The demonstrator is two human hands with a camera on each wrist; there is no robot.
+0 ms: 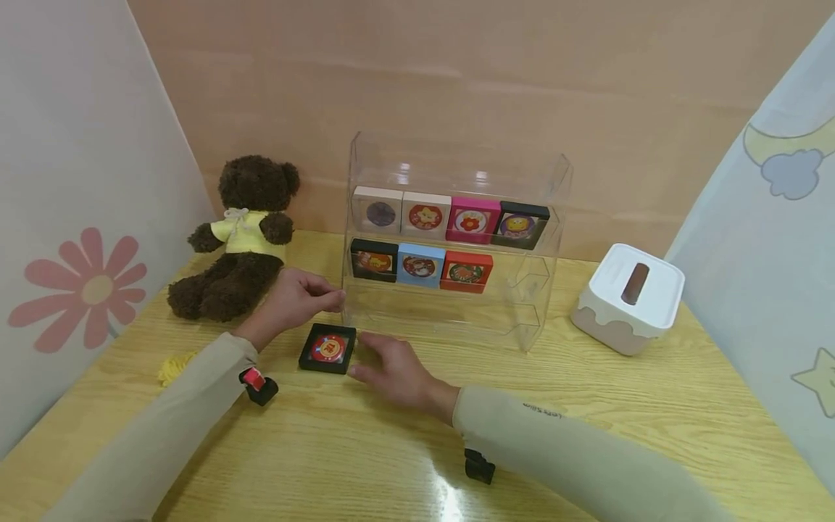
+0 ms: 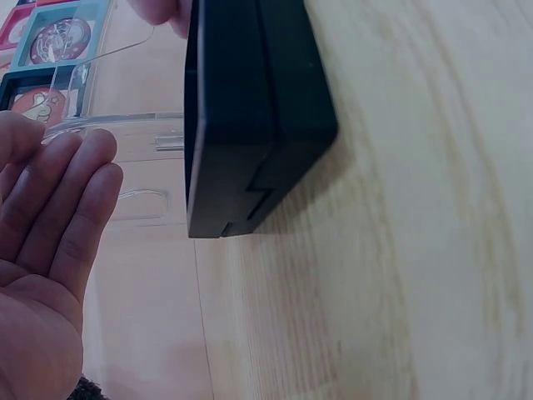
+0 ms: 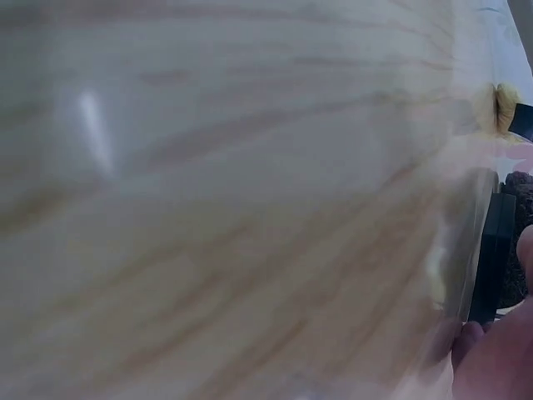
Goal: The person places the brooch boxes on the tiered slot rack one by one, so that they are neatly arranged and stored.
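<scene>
A clear display rack (image 1: 443, 310) stands at the back of the table, holding two rows of small square cases. My left hand (image 1: 293, 299) is at its lower left edge; in the left wrist view the thumb and fingertips (image 2: 102, 143) pinch that clear edge. In front of the rack's left corner, a black square case (image 1: 327, 349) with a round red badge lies on the table. Beside its right edge is my right hand (image 1: 394, 370), thumb and fingers apart and the tips right at the case's side. The right wrist view catches the case (image 3: 495, 250) edge-on.
A brown teddy bear (image 1: 244, 239) in a yellow top sits at the back left, with yellow yarn (image 1: 175, 368) nearer the front. To the right of the rack stands a white-lidded box (image 1: 626, 297). Patterned cloth walls border both sides.
</scene>
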